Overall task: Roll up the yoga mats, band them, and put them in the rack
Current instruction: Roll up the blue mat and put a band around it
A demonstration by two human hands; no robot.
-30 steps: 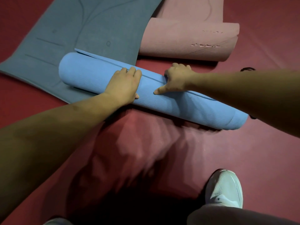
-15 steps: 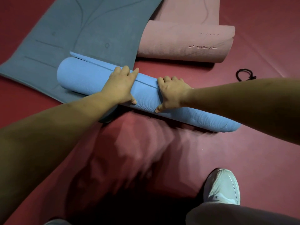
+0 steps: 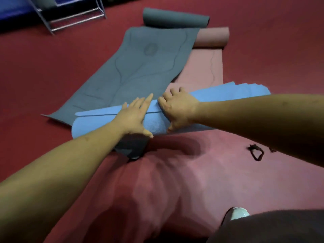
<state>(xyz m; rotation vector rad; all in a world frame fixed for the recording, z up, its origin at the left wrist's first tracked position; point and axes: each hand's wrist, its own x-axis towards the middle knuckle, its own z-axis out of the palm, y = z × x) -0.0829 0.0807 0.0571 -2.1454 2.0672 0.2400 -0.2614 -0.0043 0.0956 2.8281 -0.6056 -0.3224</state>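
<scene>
Both hands are sitting closer together on the blue yoga mat (image 3: pixel 94 125) than half a second ago. The roll's right end is swinging away from the person, and the camera is lifting to take in the metal rack (image 3: pixel 73 16) at the far left. The roll is lying on the red floor (image 3: pixel 43 76), crossing the near end of the flat grey mat (image 3: pixel 140 71) and the pink mat (image 3: pixel 213 67). The left hand (image 3: pixel 132 118) is pressing down on it with straight, spread fingers (image 3: pixel 148 100). The right hand (image 3: pixel 178 109) is gripping it, fingers (image 3: pixel 172 91) curling over the far side and thumb bracing the near side. The mat's loose edge (image 3: pixel 98 113) is showing as a flap along the top, so the step in hand looks like finishing and holding the roll before banding. To do this well, the left palm should be pinning that flap so the roll is not springing open. The right hand should be squaring the ends; the right end is looking stepped, though blur makes it unclear whether the layers are telescoping. A black band (image 3: pixel 256 153) is lying on the floor to the right, apart from the roll, so one hand should be staying on the seam while the other is reaching for it.
</scene>
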